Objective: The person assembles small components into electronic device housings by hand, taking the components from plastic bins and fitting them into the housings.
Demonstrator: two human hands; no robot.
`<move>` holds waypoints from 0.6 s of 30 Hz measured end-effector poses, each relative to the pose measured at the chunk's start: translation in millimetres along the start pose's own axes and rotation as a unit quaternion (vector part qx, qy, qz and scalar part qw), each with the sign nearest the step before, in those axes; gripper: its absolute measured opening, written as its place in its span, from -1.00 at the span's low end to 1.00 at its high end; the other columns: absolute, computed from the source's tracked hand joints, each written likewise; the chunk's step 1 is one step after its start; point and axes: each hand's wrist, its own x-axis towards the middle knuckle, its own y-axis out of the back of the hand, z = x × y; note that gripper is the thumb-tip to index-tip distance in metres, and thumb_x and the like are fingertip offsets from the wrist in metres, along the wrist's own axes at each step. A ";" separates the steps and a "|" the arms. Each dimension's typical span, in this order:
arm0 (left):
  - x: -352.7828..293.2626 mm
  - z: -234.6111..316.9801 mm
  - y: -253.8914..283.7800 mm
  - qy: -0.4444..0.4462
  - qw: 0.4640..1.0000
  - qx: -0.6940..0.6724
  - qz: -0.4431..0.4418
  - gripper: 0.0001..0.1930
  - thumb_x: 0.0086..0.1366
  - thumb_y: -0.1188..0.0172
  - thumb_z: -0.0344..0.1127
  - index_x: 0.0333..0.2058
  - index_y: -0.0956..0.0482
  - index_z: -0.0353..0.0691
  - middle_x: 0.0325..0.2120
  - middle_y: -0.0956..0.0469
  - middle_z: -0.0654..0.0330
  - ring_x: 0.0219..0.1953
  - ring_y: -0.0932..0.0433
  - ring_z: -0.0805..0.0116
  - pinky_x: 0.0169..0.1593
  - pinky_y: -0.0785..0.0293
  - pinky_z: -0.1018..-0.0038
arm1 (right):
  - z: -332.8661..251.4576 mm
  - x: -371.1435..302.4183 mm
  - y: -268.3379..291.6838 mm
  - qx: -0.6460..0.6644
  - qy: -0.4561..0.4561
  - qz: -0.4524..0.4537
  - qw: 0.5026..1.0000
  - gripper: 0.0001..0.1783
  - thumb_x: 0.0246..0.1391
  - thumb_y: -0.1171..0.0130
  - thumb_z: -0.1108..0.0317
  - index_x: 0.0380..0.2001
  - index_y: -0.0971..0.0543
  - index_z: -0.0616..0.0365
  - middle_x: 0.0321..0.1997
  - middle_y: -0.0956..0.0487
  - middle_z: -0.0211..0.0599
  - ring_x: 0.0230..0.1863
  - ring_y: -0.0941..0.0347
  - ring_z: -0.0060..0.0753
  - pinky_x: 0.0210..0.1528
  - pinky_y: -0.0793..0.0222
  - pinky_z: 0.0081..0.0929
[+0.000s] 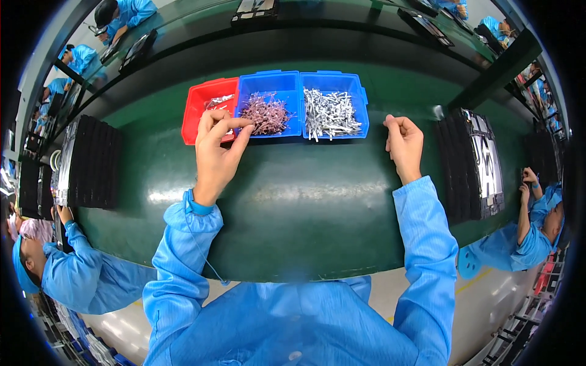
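Observation:
My left hand point(215, 149) is over the front of the red bin point(191, 113), its thumb and finger pinched together beside the middle blue bin point(295, 110). Whether something tiny sits in that pinch, I cannot make out. A tangled heap of thin pinkish pieces point(267, 113) fills much of the middle bin. Small silver pieces point(331, 114) are piled in the right blue bin point(362, 100). To the right of that bin, my right hand point(406, 145) hovers with fingers curled in and thumb against them; what they hold, if anything, is hidden. A blue strap point(200, 207) circles my left wrist.
Black stacked trays point(94, 163) stand on the green table point(299, 226) at left. Another dark stack point(470, 165) with silvery flat parts is at right. A raised shelf point(342, 49) runs behind the bins. Co-workers in blue sit at both sides and beyond.

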 end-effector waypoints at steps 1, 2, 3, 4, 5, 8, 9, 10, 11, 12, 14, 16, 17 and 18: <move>-3.7 0.4 0.7 0.003 1.000 0.001 0.003 -0.85 0.18 -0.46 -0.45 -0.25 -0.76 -0.19 -0.30 -0.45 0.23 -0.24 -0.47 0.34 -0.22 -0.41 0.44 | 1.6 0.6 0.4 0.001 0.003 0.001 1.000 -0.71 0.35 -0.26 0.24 -0.38 -0.63 0.26 -0.63 -0.52 -0.51 -0.71 -0.28 -0.75 -0.67 -0.09 -0.63; -8.2 1.5 1.6 0.047 0.998 -0.028 0.018 -0.85 0.20 -0.45 -0.46 -0.23 -0.76 -0.18 -0.30 -0.45 0.26 -0.26 -0.45 0.42 -0.24 -0.38 0.49 | 2.0 0.7 0.1 0.001 0.006 0.002 1.000 -0.71 0.35 -0.26 0.24 -0.37 -0.63 0.26 -0.62 -0.52 -0.50 -0.71 -0.29 -0.74 -0.68 -0.09 -0.62; -13.7 3.0 2.4 0.092 0.994 -0.055 0.034 -0.84 0.22 -0.44 -0.47 -0.21 -0.77 -0.18 -0.29 -0.46 0.29 -0.28 -0.44 0.49 -0.27 -0.36 0.53 | 2.0 -0.7 -0.7 -0.001 0.006 -0.003 1.000 -0.71 0.35 -0.26 0.24 -0.37 -0.63 0.26 -0.62 -0.52 -0.50 -0.71 -0.29 -0.74 -0.68 -0.09 -0.62; -19.2 4.8 2.4 0.096 0.993 -0.053 0.038 -0.84 0.22 -0.44 -0.47 -0.21 -0.77 -0.18 -0.29 -0.46 0.29 -0.28 -0.44 0.49 -0.27 -0.36 0.53 | 2.1 -3.6 -1.5 0.016 0.025 0.025 0.999 -0.72 0.35 -0.27 0.26 -0.37 -0.63 0.27 -0.60 -0.53 -0.51 -0.68 -0.29 -0.76 -0.64 -0.12 -0.64; -24.8 7.1 2.0 0.097 0.990 -0.098 0.020 -0.84 0.26 -0.40 -0.51 -0.18 -0.75 -0.23 -0.28 -0.45 0.30 -0.28 -0.40 0.54 -0.25 -0.34 0.57 | 2.1 -6.8 -2.9 0.033 0.043 0.052 0.997 -0.73 0.34 -0.28 0.27 -0.36 -0.63 0.27 -0.58 -0.53 -0.53 -0.65 -0.30 -0.78 -0.61 -0.15 -0.66; -36.4 13.3 0.2 0.095 0.985 -0.147 0.003 -0.84 0.28 -0.40 -0.51 -0.16 -0.75 -0.21 -0.28 -0.50 0.30 -0.34 -0.42 0.59 -0.29 -0.32 0.62 | 4.6 -21.7 -13.3 0.010 0.140 0.078 0.987 -0.76 0.33 -0.30 0.32 -0.37 -0.63 0.27 -0.54 -0.53 -0.57 -0.55 -0.31 -0.83 -0.53 -0.19 -0.71; -38.9 16.2 -0.5 0.120 0.971 -0.207 0.000 -0.85 0.31 -0.38 -0.49 -0.15 -0.73 -0.24 -0.27 -0.51 0.30 -0.33 -0.42 0.60 -0.29 -0.33 0.62 | -2.1 -31.8 -21.2 0.003 0.158 0.078 0.984 -0.79 0.31 -0.32 0.35 -0.37 -0.63 0.27 -0.52 -0.52 -0.61 -0.47 -0.30 -0.85 -0.47 -0.19 -0.73; -41.3 21.4 -2.0 0.145 0.952 -0.269 -0.004 -0.86 0.33 -0.37 -0.48 -0.14 -0.72 -0.26 -0.25 -0.52 0.31 -0.33 -0.42 0.61 -0.30 -0.34 0.62 | -8.8 -43.2 -27.5 0.005 0.184 0.062 0.981 -0.82 0.30 -0.31 0.40 -0.37 -0.63 0.27 -0.47 -0.56 -0.53 -0.48 -0.33 -0.81 -0.47 -0.20 -0.72; -43.2 31.5 0.8 0.224 0.909 -0.350 -0.033 -0.87 0.36 -0.34 -0.47 -0.13 -0.70 -0.28 -0.24 -0.52 0.31 -0.34 -0.41 0.61 -0.31 -0.34 0.61 | -18.0 -55.5 -32.9 -0.009 0.213 0.023 0.977 -0.87 0.26 -0.33 0.44 -0.36 -0.64 0.27 -0.42 -0.59 -0.45 -0.47 -0.38 -0.77 -0.47 -0.24 -0.72; -45.7 41.7 6.2 0.299 0.853 -0.425 -0.060 -0.87 0.39 -0.32 -0.45 -0.12 -0.69 -0.30 -0.24 -0.52 0.31 -0.35 -0.41 0.61 -0.32 -0.34 0.60 | -29.2 -67.7 -40.6 -0.020 0.242 -0.017 0.970 -0.90 0.23 -0.34 0.48 -0.35 -0.64 0.27 -0.36 -0.63 -0.38 -0.45 -0.42 -0.73 -0.46 -0.29 -0.71; -59.6 42.7 2.8 0.330 0.795 -0.502 -0.090 -0.89 0.43 -0.24 -0.48 -0.11 -0.62 -0.32 -0.11 -0.49 0.22 -0.33 -0.44 0.53 -0.32 -0.39 0.54 | -47.6 -92.4 -65.1 0.006 0.287 -0.099 0.953 -0.88 0.13 -0.37 0.55 -0.26 -0.65 0.25 -0.21 -0.67 -0.24 -0.42 -0.53 -0.59 -0.40 -0.42 -0.64; -65.3 51.5 -2.5 0.366 0.702 -0.604 -0.086 -0.88 0.43 -0.28 -0.44 -0.11 -0.68 -0.28 -0.24 -0.52 0.29 -0.39 -0.37 0.59 -0.35 -0.31 0.60 | -61.0 -116.6 -82.8 0.056 0.248 -0.206 0.945 -0.78 0.18 -0.31 0.59 -0.10 -0.62 0.32 0.03 -0.62 -0.12 -0.38 -0.54 -0.70 -0.40 -0.48 -0.71; -69.4 51.3 -3.9 0.369 0.700 -0.604 -0.094 -0.89 0.42 -0.28 -0.45 -0.11 -0.68 -0.29 -0.23 -0.52 0.29 -0.38 -0.40 0.58 -0.34 -0.34 0.60 | -63.3 -125.3 -87.4 0.056 0.226 -0.234 0.944 -0.76 0.17 -0.33 0.59 -0.08 -0.62 0.31 0.05 -0.62 -0.12 -0.37 -0.56 -0.69 -0.41 -0.47 -0.73; -70.8 51.8 -4.5 0.371 0.699 -0.604 -0.095 -0.89 0.42 -0.28 -0.45 -0.11 -0.68 -0.29 -0.23 -0.52 0.29 -0.38 -0.40 0.58 -0.34 -0.34 0.60 | -64.0 -132.6 -91.3 0.057 0.205 -0.262 0.941 -0.73 0.15 -0.34 0.60 -0.06 -0.62 0.31 0.06 -0.63 -0.11 -0.36 -0.58 -0.68 -0.42 -0.46 -0.75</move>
